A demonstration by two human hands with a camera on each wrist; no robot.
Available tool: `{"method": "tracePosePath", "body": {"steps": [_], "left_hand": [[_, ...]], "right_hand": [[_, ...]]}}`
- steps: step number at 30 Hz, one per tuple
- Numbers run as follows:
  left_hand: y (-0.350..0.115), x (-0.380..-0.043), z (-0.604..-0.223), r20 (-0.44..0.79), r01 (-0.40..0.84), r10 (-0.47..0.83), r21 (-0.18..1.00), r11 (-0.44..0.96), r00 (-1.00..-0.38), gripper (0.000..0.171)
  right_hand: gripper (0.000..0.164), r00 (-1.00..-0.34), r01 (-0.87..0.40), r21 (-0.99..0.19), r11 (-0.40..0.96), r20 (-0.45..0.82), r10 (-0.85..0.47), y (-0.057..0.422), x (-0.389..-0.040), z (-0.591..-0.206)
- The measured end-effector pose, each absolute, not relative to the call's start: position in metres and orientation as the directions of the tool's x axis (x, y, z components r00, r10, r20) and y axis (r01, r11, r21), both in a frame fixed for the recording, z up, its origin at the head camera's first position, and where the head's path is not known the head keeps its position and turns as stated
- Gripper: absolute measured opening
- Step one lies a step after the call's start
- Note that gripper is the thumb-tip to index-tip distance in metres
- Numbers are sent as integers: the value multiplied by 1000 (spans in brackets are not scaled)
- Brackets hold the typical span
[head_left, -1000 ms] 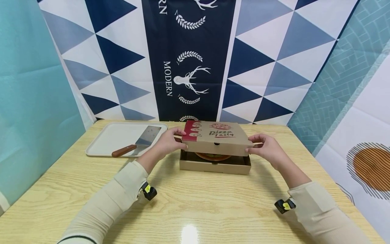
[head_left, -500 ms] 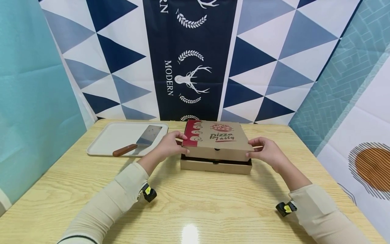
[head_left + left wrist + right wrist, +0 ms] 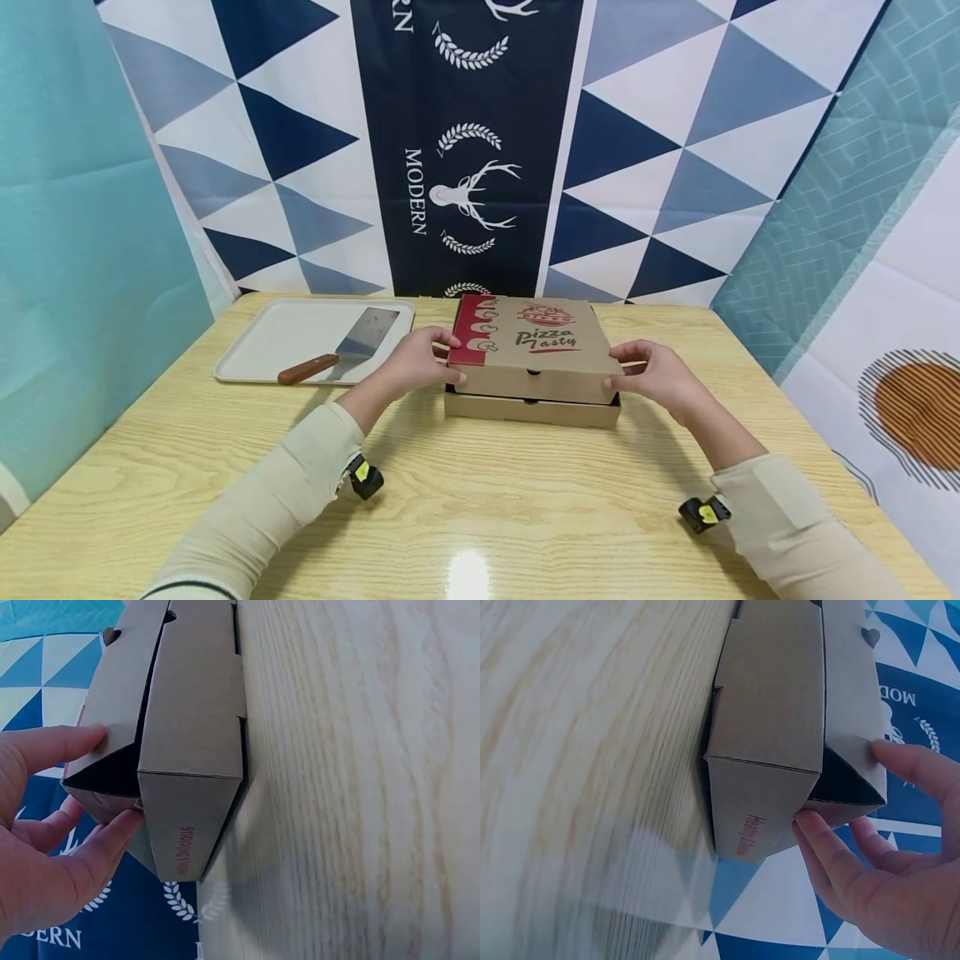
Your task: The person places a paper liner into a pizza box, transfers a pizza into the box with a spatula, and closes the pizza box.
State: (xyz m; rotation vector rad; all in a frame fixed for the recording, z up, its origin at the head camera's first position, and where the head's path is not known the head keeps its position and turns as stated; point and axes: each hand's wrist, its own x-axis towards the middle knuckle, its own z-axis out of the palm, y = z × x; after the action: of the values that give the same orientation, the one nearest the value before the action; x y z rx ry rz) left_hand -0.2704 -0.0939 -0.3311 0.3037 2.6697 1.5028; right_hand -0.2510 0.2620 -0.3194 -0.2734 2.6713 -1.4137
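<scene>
A brown cardboard pizza box stands toward the back of the table, its lid (image 3: 555, 337) printed with "Pizza Tasty" and a red band on the left. The lid sits low over the box base (image 3: 528, 410), leaving a thin dark gap at the front. My left hand (image 3: 420, 357) pinches the lid's front left corner, thumb on the front flap and fingers at the side flap. At the front right corner my right hand (image 3: 656, 372) pinches the lid in the same manner. Both wrist views show the lid's corner flaps folded partly apart. The inside of the box is hidden.
Left of the box lies a white tray (image 3: 262, 337). A pizza server with a wooden handle (image 3: 308, 369) and a broad metal blade (image 3: 367, 332) rests across it. Patterned cloth (image 3: 465, 150) hangs right behind the table.
Both hands have lowered the lid's front edge toward the base. The pizza that showed inside a second ago is now covered. The tray and server have stayed put.
</scene>
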Motion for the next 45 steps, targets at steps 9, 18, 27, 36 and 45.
{"method": "tracePosePath", "body": {"steps": [9,18,27,36,45], "left_hand": [[-96,-272,-324,180,354,320,674,649,-930,47],[-94,-270,-320,249,501,436,493,712,-865,41],[-91,-267,-322,265,547,478,423,723,-837,36],[-90,-269,-320,245,580,527,413,702,-813,24],[-84,-277,-317,217,664,631,328,671,-745,27]], "right_hand": [[59,-981,-148,-779,609,37,-190,259,-250,-313],[50,-969,-224,-702,676,88,-230,255,-250,-313],[35,-956,-278,-684,675,130,-263,256,-249,-317],[30,-938,-344,-622,704,197,-285,254,-248,-314],[23,-853,-522,-481,705,278,-442,244,-251,-317]]}}
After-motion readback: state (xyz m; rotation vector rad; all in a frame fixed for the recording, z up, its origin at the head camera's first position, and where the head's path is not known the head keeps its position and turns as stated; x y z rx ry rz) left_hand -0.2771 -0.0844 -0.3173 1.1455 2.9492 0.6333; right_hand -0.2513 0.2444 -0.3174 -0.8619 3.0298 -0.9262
